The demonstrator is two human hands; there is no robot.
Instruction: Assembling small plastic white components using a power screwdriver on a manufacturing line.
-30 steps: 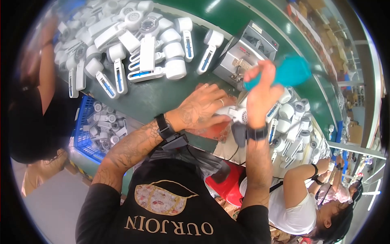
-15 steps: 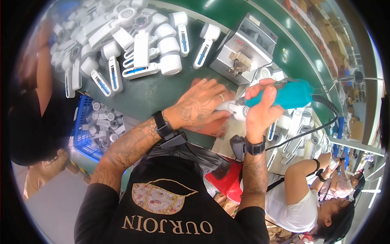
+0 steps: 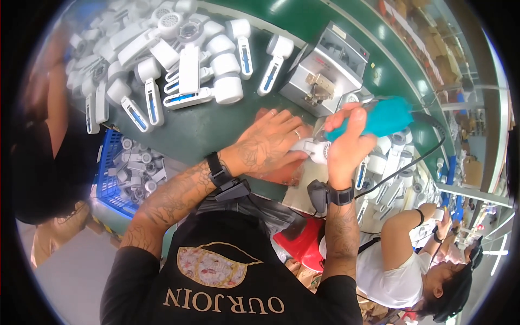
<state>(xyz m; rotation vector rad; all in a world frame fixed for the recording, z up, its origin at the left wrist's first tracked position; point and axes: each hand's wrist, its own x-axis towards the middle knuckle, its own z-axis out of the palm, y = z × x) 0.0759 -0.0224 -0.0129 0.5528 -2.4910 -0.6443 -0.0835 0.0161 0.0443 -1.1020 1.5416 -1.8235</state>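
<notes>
The left hand (image 3: 273,142) of the person grasps a small white fan (image 3: 319,151) by its handle, and the round head of this fan comes out from the fingers toward the right hand (image 3: 346,149). The right hand is closed around a blue-green tool (image 3: 387,117), above and beside the fan head. Whether the tool touches the fan, one cannot tell. Under the left hand lies a red mat (image 3: 265,175) on the green table (image 3: 214,128). Just beyond both hands stands a grey machine (image 3: 319,70). Farther to the left of the grip there is a big pile of white fans (image 3: 189,67); to the right, near the tool, is another pile (image 3: 392,179).
</notes>
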